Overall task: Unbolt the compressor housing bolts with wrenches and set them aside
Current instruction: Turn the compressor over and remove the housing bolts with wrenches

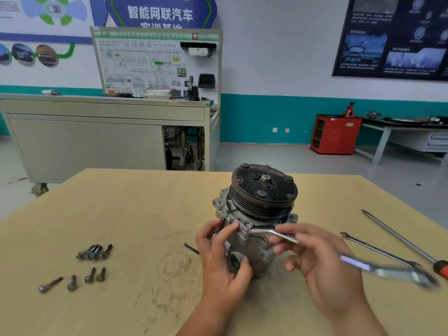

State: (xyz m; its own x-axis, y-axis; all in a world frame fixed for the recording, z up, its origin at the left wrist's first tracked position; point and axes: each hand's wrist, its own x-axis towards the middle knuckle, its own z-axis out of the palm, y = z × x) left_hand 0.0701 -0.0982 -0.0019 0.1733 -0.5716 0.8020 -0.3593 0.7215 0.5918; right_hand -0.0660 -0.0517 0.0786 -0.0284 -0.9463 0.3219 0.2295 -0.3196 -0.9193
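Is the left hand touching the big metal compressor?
Touching. The head view shows the left hand with fingers curled round the grey body of the compressor, no gap between them.
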